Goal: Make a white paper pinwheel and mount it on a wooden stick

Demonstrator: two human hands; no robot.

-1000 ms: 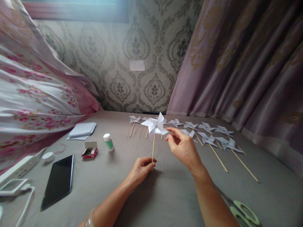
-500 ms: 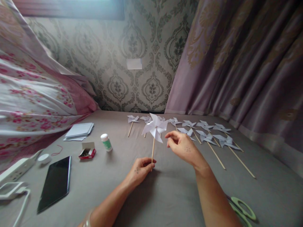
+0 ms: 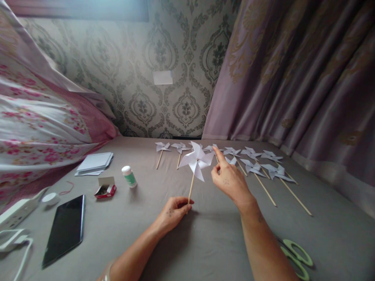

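My left hand point(image 3: 173, 211) pinches the lower end of a thin wooden stick and holds a white paper pinwheel point(image 3: 197, 160) upright over the grey sheet point(image 3: 211, 238). My right hand point(image 3: 229, 179) is raised beside the wheel, its index finger stretched up and touching the right-hand blade, the other fingers loosely curled with nothing in them. Behind the hands, several finished pinwheels point(image 3: 258, 168) on sticks lie in a row on the sheet.
On the left lie a stack of white paper squares point(image 3: 94, 162), a small glue bottle point(image 3: 128, 176), an open red box point(image 3: 105, 188), a dark tablet point(image 3: 64, 229) and a white power strip point(image 3: 17, 208). Green scissors point(image 3: 297, 259) lie lower right. A curtain hangs on the right.
The right hand rose slightly and its index finger went up against the pinwheel's blade. The wheel has turned a little. The left hand keeps its hold on the stick.
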